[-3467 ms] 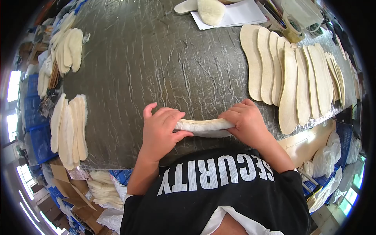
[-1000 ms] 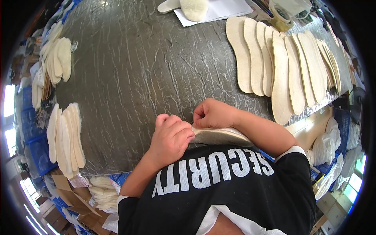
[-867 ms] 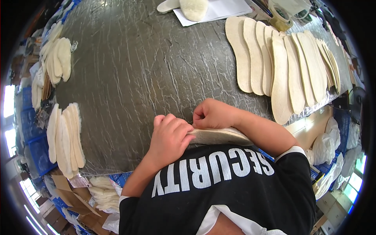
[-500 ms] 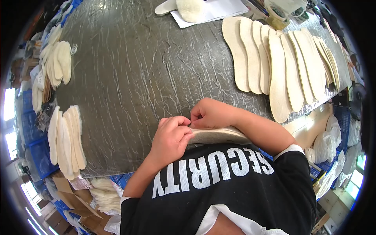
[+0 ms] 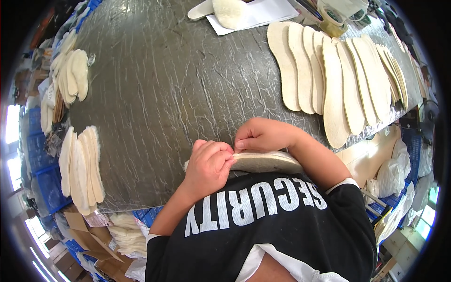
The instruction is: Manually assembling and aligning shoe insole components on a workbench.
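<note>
Close to my chest at the table's front edge, a thick cream insole (image 5: 268, 163) stands on its long edge, its flat greyish side toward me. My left hand (image 5: 207, 164) is closed around its left part, with a small pale tip showing past the hand. My right hand (image 5: 263, 135) is curled over the upper edge, thumb and fingertips pinched there beside the left fingers. Whatever lies right between the fingertips is too small to make out.
Overlapping cream insoles (image 5: 333, 94) lie in rows at the right. Fluffy insoles (image 5: 82, 169) are bunched at the left edge, more (image 5: 75, 75) behind them. At the back are white papers (image 5: 277, 11), a fleece insole (image 5: 229, 13) and a tub (image 5: 332, 23).
My right hand has shifted slightly right along the insole's edge, and its fingers have curled down closer. My left hand keeps its grip, nearly in place.
</note>
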A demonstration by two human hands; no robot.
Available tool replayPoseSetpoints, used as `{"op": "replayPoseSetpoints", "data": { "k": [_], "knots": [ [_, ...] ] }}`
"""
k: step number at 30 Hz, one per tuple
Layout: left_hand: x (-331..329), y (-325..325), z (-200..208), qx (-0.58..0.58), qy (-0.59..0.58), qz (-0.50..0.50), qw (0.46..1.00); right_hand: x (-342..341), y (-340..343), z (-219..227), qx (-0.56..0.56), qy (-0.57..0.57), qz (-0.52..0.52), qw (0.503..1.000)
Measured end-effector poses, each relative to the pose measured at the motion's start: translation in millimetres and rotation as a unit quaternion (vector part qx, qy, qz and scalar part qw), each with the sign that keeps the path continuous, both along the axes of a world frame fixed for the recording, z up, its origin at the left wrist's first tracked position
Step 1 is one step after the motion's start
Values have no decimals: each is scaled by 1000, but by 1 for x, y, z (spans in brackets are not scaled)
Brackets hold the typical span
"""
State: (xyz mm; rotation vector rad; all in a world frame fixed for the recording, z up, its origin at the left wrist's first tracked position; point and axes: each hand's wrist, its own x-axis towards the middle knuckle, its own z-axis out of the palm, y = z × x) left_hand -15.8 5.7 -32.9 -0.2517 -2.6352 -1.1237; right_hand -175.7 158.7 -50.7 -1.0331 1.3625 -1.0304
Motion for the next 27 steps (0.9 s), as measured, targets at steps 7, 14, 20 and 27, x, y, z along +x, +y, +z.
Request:
{"op": "replayPoseSetpoints", "data": {
  "k": [7,14,20,27],
  "knots": [
    [-1,0,-2,3,-2,-7,1000,4,6,35,-11,279,59,958],
    [-1,0,-4,13,-13,-8,1000,17,4,30,1,327,24,945],
    [1,-4,-13,75,-60,-24,995,22,3,26,9,334,11,942],
    [0,-9,0,146,-222,30,964,32,0,19,9,356,-7,934]
  ]
}}
